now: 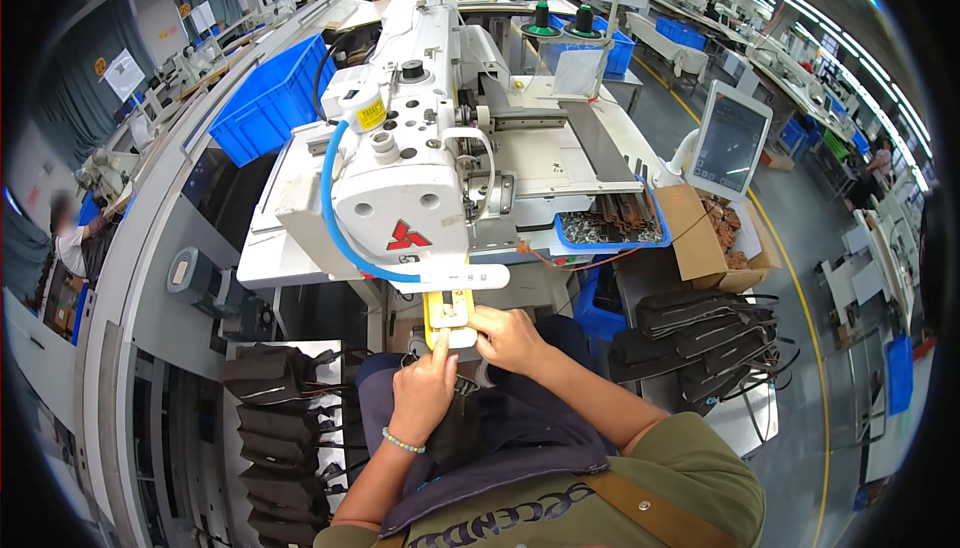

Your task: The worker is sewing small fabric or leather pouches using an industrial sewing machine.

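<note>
We log L hand (422, 391) & R hand (510, 340) fingers part-curled at yellow-rimmed rectangular plate (448, 310), 12 o'clock; grip unclear; uneven push may skew it.

the sewing machine (400, 188) stands straight ahead. before its near end is a small plate (448, 310), with the left hand (422, 393) at its near edge and the right hand (512, 340) at its right side. a crate (270, 98) sits left of the machine's upper part. two thread spools (541, 18) stand behind it to the right. on the right side, a tray (610, 244) holds strips and small pieces; a cardboard box (698, 260) is just right of the tray, and a screen (733, 143) rises behind the box. nearer, before the box, bags (700, 333) lie piled. more bags (280, 438) lie in a row on a bench (332, 350) left of the person's legs.
</note>
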Motion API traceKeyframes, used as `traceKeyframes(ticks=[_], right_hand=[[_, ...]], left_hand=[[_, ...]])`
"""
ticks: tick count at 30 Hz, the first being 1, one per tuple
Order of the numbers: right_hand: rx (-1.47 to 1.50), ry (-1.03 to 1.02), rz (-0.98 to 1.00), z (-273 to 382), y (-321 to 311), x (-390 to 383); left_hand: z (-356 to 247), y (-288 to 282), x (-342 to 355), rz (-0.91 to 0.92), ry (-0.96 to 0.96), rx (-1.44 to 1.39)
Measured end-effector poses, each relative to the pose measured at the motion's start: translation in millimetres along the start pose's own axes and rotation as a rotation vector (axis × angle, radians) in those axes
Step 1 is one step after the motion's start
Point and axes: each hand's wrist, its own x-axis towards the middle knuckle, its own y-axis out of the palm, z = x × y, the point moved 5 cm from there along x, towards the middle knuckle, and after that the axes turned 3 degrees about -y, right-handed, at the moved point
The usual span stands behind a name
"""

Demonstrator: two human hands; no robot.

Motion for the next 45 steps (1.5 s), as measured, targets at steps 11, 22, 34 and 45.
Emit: traceKeyframes(ticks=[11, 22, 34, 45], right_hand=[[0.746, 0.182, 0.201, 17, 10, -53], [1.175, 0.329, 0.516, -10, 24, -49], [1.330, 0.195, 0.799, 35, 48, -31], [0.857, 0.493, 0.461, -18, -5, -29]], left_hand=[[12, -17, -19, -0.132, -0.214, -0.777], [9, 83, -53, 0.967, -0.481, -1.806], [-34, 132, -94, 1.249, 0.057, -2.129], [75, 30, 7, 0.690, -0.114, -1.329]])
